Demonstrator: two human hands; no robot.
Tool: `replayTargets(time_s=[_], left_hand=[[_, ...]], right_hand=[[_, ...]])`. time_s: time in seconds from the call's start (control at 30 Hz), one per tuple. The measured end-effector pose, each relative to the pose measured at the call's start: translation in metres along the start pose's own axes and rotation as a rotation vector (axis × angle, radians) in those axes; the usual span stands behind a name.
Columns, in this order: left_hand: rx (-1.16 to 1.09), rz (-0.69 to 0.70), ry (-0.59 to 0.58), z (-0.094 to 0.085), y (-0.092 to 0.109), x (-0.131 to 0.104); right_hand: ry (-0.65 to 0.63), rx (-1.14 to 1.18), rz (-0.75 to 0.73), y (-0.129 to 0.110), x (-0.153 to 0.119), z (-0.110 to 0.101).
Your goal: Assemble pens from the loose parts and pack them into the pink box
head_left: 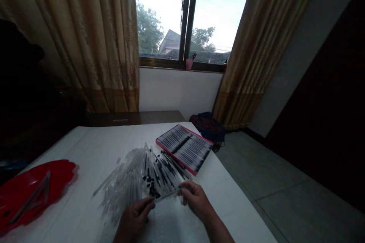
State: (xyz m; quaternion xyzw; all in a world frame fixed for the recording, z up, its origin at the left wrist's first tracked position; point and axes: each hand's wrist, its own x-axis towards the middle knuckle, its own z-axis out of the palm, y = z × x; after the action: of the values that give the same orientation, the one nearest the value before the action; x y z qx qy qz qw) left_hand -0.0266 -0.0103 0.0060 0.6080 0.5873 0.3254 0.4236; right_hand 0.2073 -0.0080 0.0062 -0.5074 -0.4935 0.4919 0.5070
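Observation:
A slim clear plastic tube (168,196) spans the gap between my two hands, low over the table. My left hand (135,214) pinches its left end between thumb and fingers. At the other end, my right hand (194,196) grips it with thumb and curled fingers. Just beyond lie a heap of clear tubes (132,174), several small black caps (152,190) and thin dark sticks (168,165). Further back, a red-edged tray (186,146) is filled with rows of clear tubes with black ends. Whether a dark piece sits inside the held tube is too blurred to tell.
A red scalloped dish (61,171) with some clear tubes in it is at the left on the white-covered table (88,144). Dark cloth (209,125) lies beyond the table's far right corner. Tiled floor (273,174) runs along the right side. A window and curtains (114,38) are behind.

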Motion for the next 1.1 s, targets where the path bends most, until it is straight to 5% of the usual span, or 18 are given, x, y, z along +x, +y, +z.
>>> replayTargets(time_s=[1.1], left_hand=[[-0.116,-0.023,0.006,-0.004,0.004,-0.004]], right_hand=[[-0.036,-0.095,0.055,0.008,0.002,0.006]])
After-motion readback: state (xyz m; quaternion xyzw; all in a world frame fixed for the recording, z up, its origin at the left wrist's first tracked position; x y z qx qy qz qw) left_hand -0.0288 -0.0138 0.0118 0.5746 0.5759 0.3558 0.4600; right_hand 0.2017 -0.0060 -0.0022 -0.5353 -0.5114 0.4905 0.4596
